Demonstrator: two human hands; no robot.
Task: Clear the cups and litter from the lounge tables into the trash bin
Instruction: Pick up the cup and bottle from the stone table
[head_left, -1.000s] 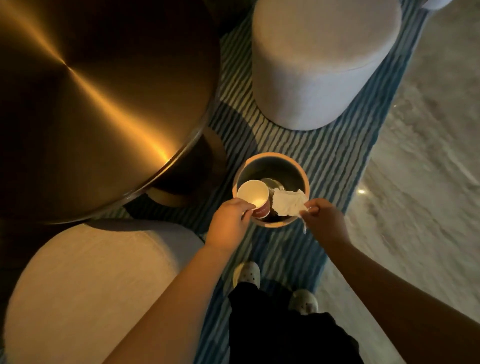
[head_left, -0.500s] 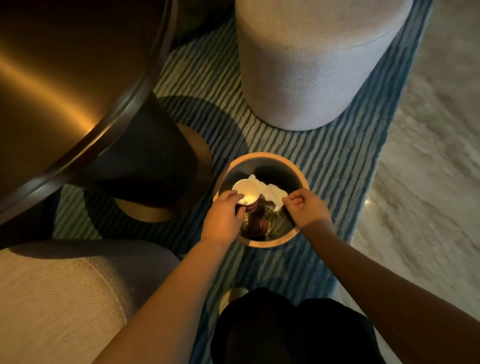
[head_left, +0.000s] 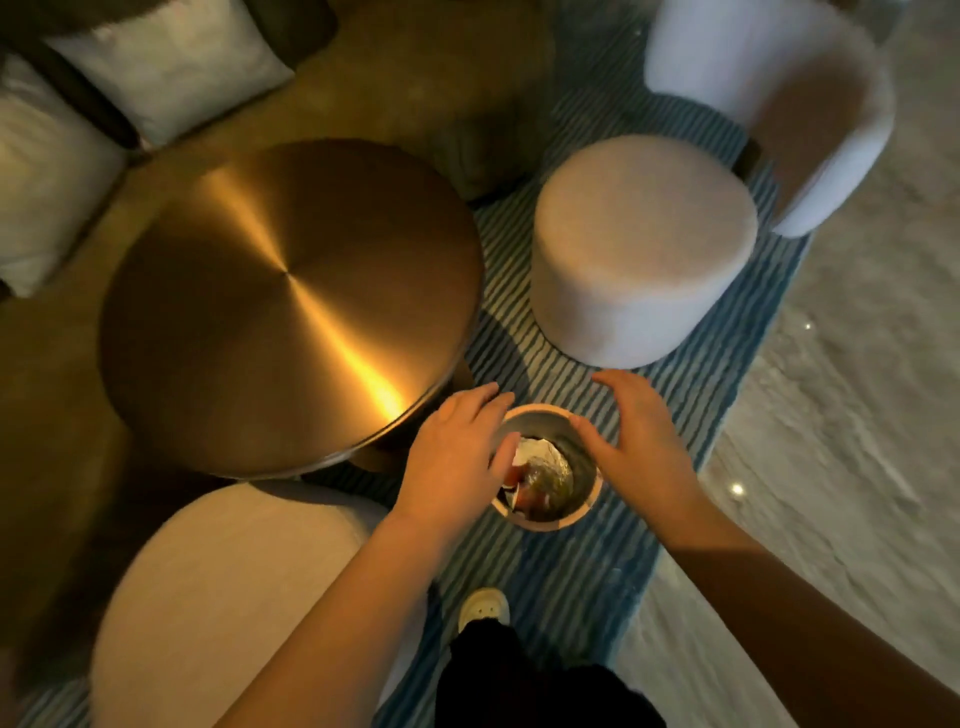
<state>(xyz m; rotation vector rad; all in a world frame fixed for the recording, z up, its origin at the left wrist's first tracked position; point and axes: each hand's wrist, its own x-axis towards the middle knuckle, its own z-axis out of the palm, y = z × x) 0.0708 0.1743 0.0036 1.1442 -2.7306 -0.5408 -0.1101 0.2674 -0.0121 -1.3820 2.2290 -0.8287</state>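
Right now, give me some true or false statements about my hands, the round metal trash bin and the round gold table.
1. The left hand and right hand are open and hold nothing, either side of the round metal trash bin. True.
2. The bin is empty. False: crumpled white paper lies inside.
3. The bin stands on the round brushed-gold table. False: it stands on the striped blue rug beside that table.
4. A pale round upholstered stool stands beyond the bin. True.

Left hand (head_left: 451, 460) and right hand (head_left: 636, 449) hover, fingers relaxed, over the trash bin (head_left: 550, 524).
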